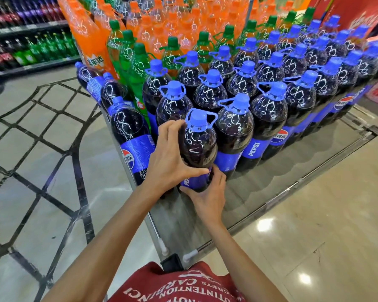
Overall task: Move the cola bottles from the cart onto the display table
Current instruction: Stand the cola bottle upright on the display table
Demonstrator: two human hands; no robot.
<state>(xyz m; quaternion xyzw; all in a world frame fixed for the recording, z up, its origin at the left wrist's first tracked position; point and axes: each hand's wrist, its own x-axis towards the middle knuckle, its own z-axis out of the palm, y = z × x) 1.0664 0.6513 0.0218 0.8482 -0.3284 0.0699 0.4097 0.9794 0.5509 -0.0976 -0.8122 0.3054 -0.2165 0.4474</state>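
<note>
Blue-capped bottle (198, 149) stands at the table (282, 182) corner — left hand (170, 158) wraps its shoulder, right hand (207, 192) grips lower down — probably squaring it with the row (234, 131).

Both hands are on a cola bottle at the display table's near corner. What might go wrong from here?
1. The bottle, gripped by the left hand and right hand, stands close to the table edge; let go off balance, it might tip off.
2. Pushing it in may jolt the neighbour bottle.
</note>
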